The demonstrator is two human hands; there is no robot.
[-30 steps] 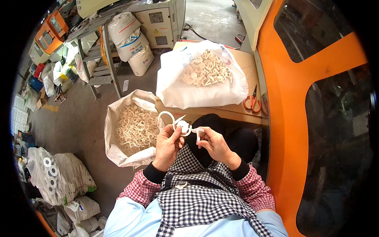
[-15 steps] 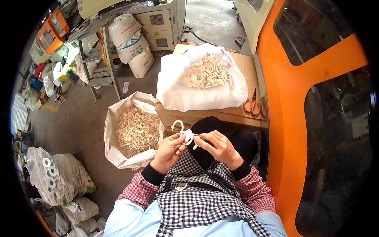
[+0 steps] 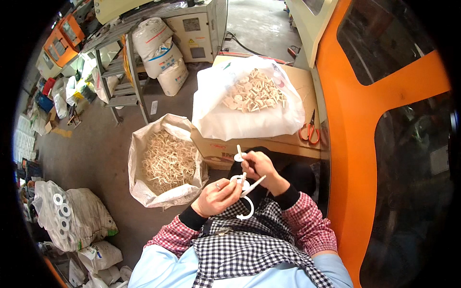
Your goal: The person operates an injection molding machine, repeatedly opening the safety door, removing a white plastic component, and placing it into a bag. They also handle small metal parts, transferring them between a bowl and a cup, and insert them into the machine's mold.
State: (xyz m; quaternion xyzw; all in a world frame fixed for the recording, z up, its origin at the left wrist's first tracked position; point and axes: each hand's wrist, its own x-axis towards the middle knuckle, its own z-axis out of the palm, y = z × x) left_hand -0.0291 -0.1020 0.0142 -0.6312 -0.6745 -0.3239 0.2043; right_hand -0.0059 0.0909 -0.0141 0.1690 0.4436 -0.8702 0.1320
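My left hand (image 3: 217,198) is closed on a white plastic hook (image 3: 250,207), whose curved end hangs toward my lap; a white disc and thin straight pieces show at the same fingers. Just right of it and a little farther off, my right hand (image 3: 263,169) pinches a white disc with a peg (image 3: 239,156), the peg pointing away from me. How the pieces in my left fingers join is hidden. Beyond my hands stands a white bag (image 3: 206,113) of similar pegged discs (image 3: 257,91). A sack (image 3: 138,180) full of pale curved hooks (image 3: 168,161) is on the left.
Scissors with red handles (image 3: 309,133) lie on the cardboard (image 3: 293,144) right of the white bag. An orange machine frame (image 3: 350,158) rises close on my right. Left are a metal step stand (image 3: 122,102), stacked sacks (image 3: 163,60) and a clear bag of rings (image 3: 53,216).
The hook has swung from the far side of my hands to the near side. My right hand has risen slightly and now shows a pegged disc in its fingers.
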